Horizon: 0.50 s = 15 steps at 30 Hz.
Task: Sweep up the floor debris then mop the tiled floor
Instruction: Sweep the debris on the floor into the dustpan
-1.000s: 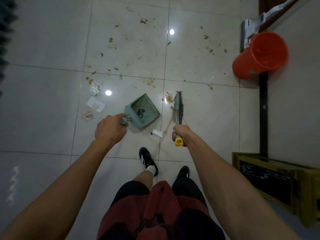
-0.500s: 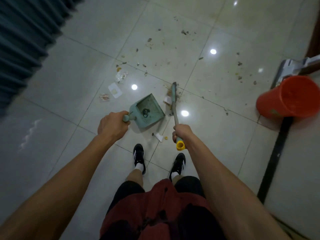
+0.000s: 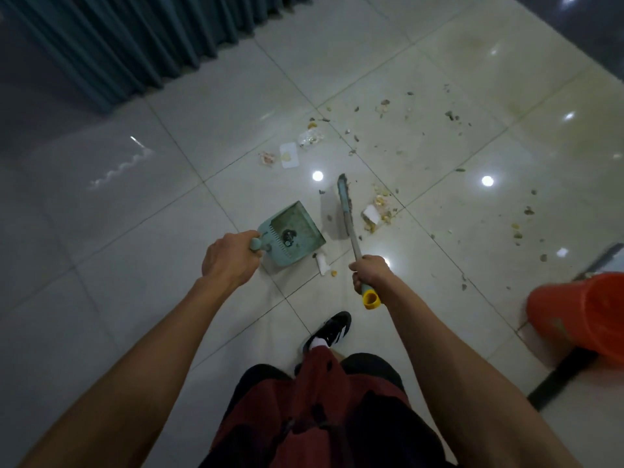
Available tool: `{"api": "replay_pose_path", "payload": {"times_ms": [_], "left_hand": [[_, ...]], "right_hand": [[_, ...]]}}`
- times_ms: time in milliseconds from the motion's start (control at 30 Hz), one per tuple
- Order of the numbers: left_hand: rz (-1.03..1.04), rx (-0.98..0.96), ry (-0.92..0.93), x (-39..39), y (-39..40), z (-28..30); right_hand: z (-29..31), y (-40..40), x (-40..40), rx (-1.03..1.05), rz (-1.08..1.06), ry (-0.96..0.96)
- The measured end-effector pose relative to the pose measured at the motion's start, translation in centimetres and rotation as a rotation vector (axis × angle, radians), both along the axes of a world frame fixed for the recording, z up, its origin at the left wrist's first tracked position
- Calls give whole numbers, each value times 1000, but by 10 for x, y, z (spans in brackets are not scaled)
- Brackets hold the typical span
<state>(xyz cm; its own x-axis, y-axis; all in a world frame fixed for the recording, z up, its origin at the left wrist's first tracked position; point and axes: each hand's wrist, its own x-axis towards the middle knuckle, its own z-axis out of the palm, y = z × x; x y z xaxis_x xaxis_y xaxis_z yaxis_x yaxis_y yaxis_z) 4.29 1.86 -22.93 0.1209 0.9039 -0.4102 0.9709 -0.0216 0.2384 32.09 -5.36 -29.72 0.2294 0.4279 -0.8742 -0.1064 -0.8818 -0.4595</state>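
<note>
Dustpan: the teal dustpan (image 3: 292, 234) sat on the pale tiled floor (image 3: 152, 231) just ahead of the person's feet, mouth turned toward the brush, a dark clump already lying inside.
Brush: the hand brush (image 3: 345, 206) stood just right of the pan, bristle head down near the tiles, yellow-capped handle end poking out below the fist.
Debris: a small heap (image 3: 376, 214) of yellowish crumbs and a white scrap lay just right of the bristles; a white roll of paper (image 3: 322, 264) lay at the pan's near corner; scraps and a wrapper (image 3: 293, 152) sat further out, with finer bits strewn well beyond.
Handling: both tools looked like light, stiff plastic, best held by their handles as they were; the crumbs and paper seemed light enough to scatter under a hard flick, so short strokes would suit.
Left hand: the left hand (image 3: 229, 261) was curled tight around the pan's round handle, arm stretched forward and down.
Right hand: the right hand (image 3: 369, 271) was fisted round the brush handle near its end, forearm extended, wrist angled inward.
Progress: sweeping looked early, most litter unswept.
Bucket: an orange bucket (image 3: 584, 315) waited at the right.
</note>
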Motion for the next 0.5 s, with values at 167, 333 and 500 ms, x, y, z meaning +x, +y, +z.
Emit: {"api": "replay_pose_path", "payload": {"times_ms": [167, 333, 500], "left_hand": [[147, -24, -34, -41, -66, -12], [315, -36, -44, -81, -143, -14], [433, -92, -23, -98, -202, -15]], "right_hand": [[6, -22, -24, -42, 121, 58], [7, -42, -58, -119, 238, 129], [10, -62, -79, -172, 262, 258]]}}
